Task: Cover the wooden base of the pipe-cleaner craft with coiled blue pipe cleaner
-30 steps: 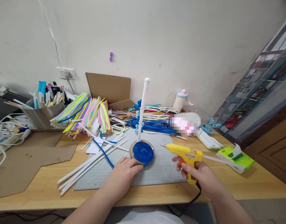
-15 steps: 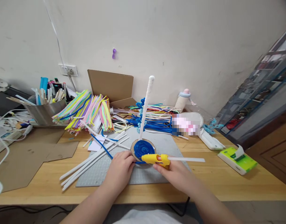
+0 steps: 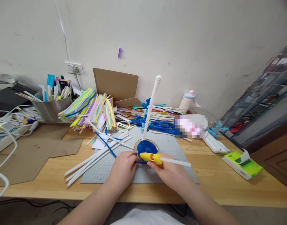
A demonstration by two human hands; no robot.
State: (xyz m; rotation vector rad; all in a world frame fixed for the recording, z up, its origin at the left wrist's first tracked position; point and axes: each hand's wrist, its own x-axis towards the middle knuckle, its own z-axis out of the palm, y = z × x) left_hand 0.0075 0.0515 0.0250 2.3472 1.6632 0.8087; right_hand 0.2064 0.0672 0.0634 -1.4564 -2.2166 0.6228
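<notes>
Glue gun [image 3: 145, 156]: yellow | glue stick [image 3: 177, 162]: whitish | coil [image 3: 146, 147]: deep blue | rod [image 3: 152, 104]: white | mat [image 3: 98, 172]: grey, seemingly gridded

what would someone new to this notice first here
Probably the bright yellow glue gun in the right hand, at the near side of a deep-blue coil on the grey mat. Next might come the tall white rod, rising behind the coil and leaning a little to the right. Then the eye may go to the pastel bundles heaped at the back left, beside the metal pot.
</notes>
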